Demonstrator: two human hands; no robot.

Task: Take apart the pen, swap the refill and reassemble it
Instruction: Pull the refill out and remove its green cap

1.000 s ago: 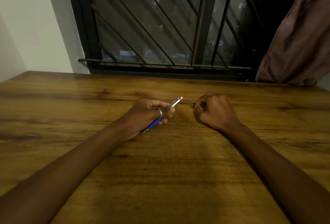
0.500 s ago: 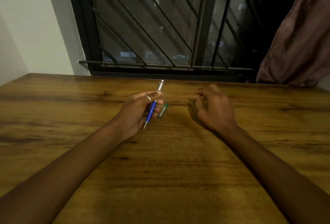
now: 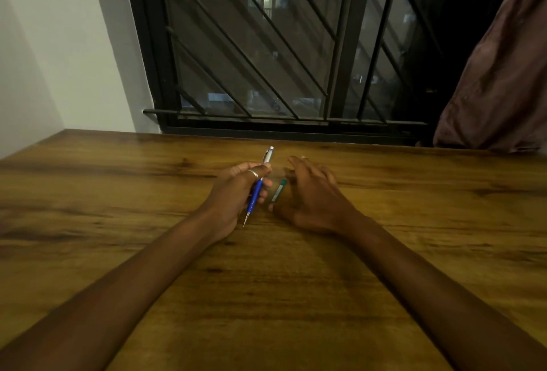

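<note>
My left hand [image 3: 236,193] grips a pen [image 3: 257,190] with a blue barrel and a silver top, its thin tip pointing down toward me and its silver end sticking up past my fingers. A ring sits on one finger of that hand. Just to the right, a small green and white tube [image 3: 278,190] lies on the wooden table [image 3: 266,296]. My right hand [image 3: 313,196] rests beside it with the fingers spread, the thumb side close to the tube; whether it touches the tube I cannot tell.
A barred dark window [image 3: 266,59] runs along the table's far edge. A reddish-brown curtain [image 3: 503,89] hangs at the far right and a white wall [image 3: 59,45] stands at the left.
My left hand has turned the pen from slanting right to nearly upright. My right hand has opened from a fist and moved left, and the green tube now lies on the table.
</note>
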